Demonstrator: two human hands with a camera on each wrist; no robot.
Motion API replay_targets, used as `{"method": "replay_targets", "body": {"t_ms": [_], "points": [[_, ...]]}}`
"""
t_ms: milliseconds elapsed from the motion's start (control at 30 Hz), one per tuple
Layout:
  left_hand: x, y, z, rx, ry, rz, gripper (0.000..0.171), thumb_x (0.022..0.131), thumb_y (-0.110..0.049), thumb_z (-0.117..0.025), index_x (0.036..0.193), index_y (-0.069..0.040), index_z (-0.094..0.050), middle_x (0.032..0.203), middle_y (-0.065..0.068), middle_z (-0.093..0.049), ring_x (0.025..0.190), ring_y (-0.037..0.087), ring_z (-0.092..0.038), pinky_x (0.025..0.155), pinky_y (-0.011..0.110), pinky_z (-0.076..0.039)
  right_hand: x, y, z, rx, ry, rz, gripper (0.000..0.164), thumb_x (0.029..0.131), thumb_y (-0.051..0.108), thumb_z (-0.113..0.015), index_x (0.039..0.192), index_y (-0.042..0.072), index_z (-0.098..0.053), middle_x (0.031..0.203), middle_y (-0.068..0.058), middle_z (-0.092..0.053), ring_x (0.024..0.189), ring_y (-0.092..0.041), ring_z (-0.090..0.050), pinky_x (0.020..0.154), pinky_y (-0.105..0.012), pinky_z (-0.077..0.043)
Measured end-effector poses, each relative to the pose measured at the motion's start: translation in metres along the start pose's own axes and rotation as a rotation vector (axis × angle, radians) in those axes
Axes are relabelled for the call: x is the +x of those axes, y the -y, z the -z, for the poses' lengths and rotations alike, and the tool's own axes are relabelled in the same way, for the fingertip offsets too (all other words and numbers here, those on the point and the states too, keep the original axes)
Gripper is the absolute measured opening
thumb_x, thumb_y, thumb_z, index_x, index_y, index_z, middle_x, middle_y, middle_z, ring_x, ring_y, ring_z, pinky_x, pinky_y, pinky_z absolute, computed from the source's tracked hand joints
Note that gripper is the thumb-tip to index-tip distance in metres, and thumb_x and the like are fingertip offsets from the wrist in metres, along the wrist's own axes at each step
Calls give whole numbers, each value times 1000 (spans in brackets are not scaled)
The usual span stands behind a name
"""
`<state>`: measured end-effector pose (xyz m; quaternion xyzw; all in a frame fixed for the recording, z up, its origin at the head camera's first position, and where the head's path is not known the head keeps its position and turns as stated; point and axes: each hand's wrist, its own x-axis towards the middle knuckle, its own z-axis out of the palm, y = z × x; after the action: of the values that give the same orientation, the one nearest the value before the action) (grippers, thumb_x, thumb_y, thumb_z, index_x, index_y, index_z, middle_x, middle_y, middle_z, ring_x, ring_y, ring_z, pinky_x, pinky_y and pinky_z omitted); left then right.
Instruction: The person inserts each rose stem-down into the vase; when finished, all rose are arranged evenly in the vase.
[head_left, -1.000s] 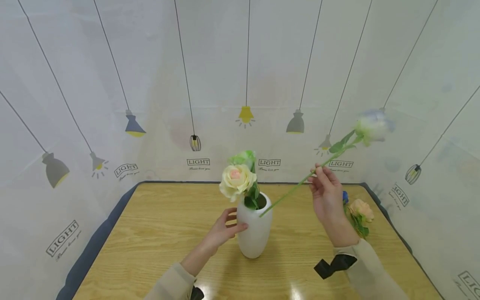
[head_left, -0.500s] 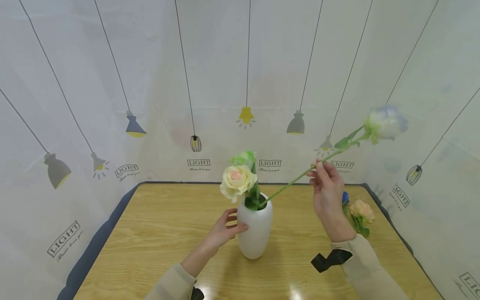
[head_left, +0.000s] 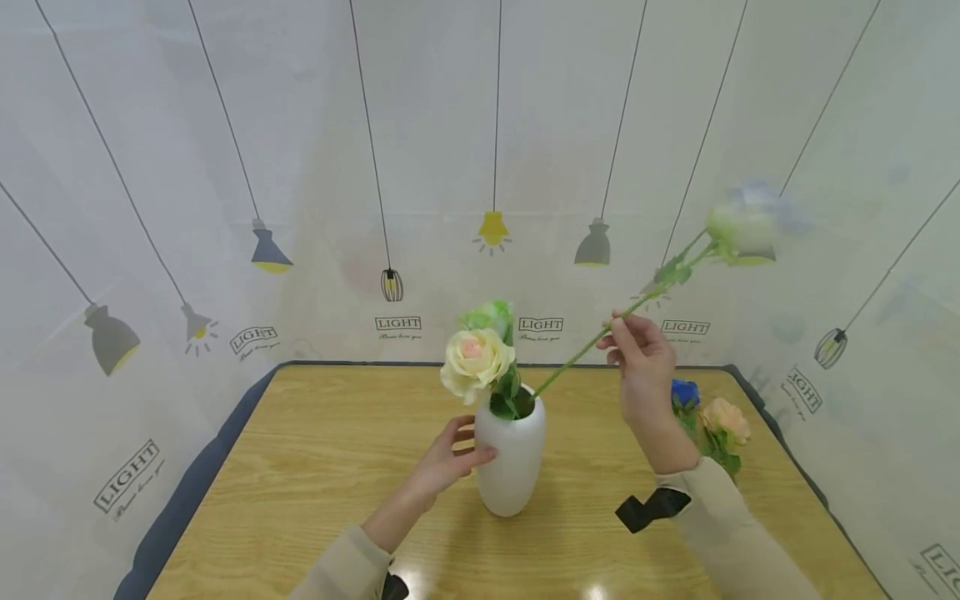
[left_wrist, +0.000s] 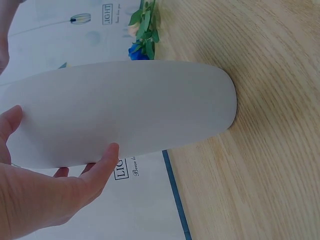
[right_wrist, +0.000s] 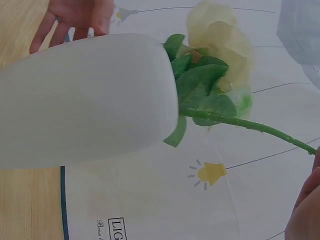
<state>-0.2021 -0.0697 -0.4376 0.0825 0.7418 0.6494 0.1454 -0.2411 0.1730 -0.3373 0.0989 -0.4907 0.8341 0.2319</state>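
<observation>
Vase: 1, white, upright on the wood-grain counter; I see the left hand clamped on its left side, thumb in front, fingers apart. In the vase: 1 cream rose and, just behind it, 1 green rose. White-blue rose: 1, aslant, bloom up to the right and blurred in my head view; the right hand pinches its stem between thumb and fingertips. The stem runs down to the vase's mouth; I cannot make out its tip. Right side of the counter, past the right hand: 1 blue rose and 1 peach rose, side by side. Sleeves: 2, beige. Backdrop: pale, printed with hanging lamps and the word LIGHT.
</observation>
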Motion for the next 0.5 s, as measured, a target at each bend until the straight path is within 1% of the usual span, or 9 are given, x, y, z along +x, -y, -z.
{"method": "replay_targets", "body": {"t_ms": [100,167,233,300,433,500], "points": [[-3,-5,0,1,0,1,68,81,-28,-65,132,-1,-29,128,26,-34,112,44,-39,83,51,-39,-6,-12,-5,-154,53,-22,2,83,5,-61,84,4,-62,80,-3,-63,53,-11,-51,47,-18,-38],[-2,-3,0,3,1,-1,68,81,-28,-65,132,-1,-29,128,26,-34,112,44,-39,83,51,-39,-11,-20,-7,-263,108,-27,6,83,6,-61,86,1,-62,80,-2,-64,52,-10,-48,48,-18,-38],[-6,-9,0,2,4,-2,67,81,-26,-65,131,0,-29,127,27,-34,112,44,-39,83,51,-39,-15,-27,-9,-351,165,-46,10,83,7,-62,87,-1,-61,80,-3,-63,53,-11,-46,51,-19,-41],[-7,-11,-1,-1,8,-2,66,82,-25,-64,131,1,-29,127,28,-34,111,45,-38,83,52,-39,-20,-34,-10,-465,213,-60,18,83,12,-62,89,-4,-59,78,-6,-60,56,-13,-46,52,-21,-41],[0,0,0,4,6,4,70,80,-30,-65,132,-2,-28,128,25,-34,112,43,-39,83,51,-39,-28,-45,-11,-663,281,-117,24,84,21,-62,91,-1,-61,81,-8,-58,66,-15,-48,56,-24,-41],[4,5,1,7,4,9,72,79,-33,-65,133,-4,-28,129,24,-34,113,42,-39,83,50,-39,-31,-50,-10,-732,299,-135,22,83,22,-63,92,1,-63,84,-7,-57,70,-17,-47,56,-25,-40]]}}
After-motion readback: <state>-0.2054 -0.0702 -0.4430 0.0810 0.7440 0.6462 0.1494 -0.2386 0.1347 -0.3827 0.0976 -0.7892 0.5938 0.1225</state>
